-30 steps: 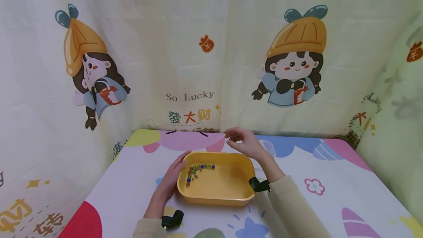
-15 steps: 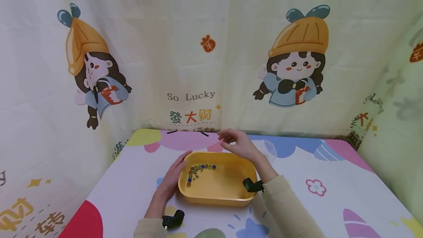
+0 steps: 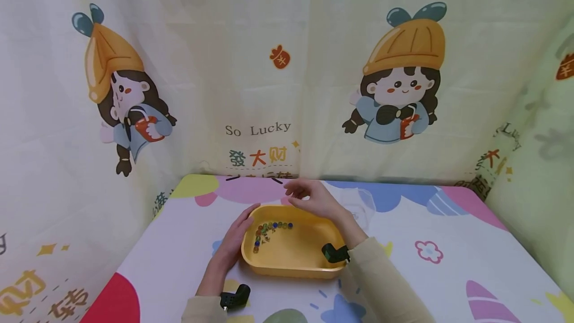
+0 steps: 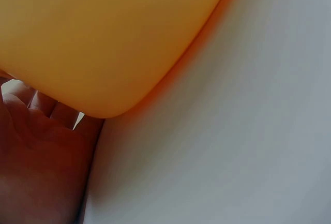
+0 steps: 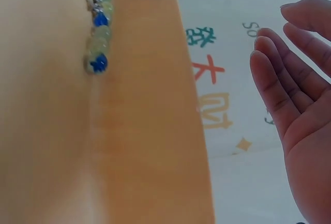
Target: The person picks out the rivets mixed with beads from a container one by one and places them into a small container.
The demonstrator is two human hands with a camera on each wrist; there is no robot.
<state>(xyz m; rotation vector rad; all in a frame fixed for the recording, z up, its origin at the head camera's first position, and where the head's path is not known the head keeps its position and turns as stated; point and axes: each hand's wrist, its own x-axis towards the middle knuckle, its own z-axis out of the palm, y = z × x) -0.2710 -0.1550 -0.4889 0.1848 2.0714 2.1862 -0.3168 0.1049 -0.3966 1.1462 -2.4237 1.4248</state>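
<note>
A yellow plastic tub (image 3: 293,272) stands upright on the table. Inside it, glass marbles (image 3: 280,225) line the far wall and left end, some blue, others orange or greenish; small brown bits (image 3: 265,238) lie beside them. My left hand (image 3: 232,244) rests along the tub's left end with fingers extended; the left wrist view shows its palm (image 4: 41,162) beside the tub's outer wall. Over the far rim hovers my right hand (image 3: 316,199), fingers loosely bent. In the right wrist view nothing shows between its thumb and fingers (image 5: 271,87).
A clear plastic piece (image 3: 364,206) lies behind the right wrist. The table (image 3: 403,273) has a patterned cover. Printed curtains (image 3: 323,88) hang behind it and at both sides. Each wrist bears a small black camera (image 3: 235,297).
My right hand has moved left along the tub's far rim, and more of the clear plastic piece shows behind it. The left hand and the tub stay in place.
</note>
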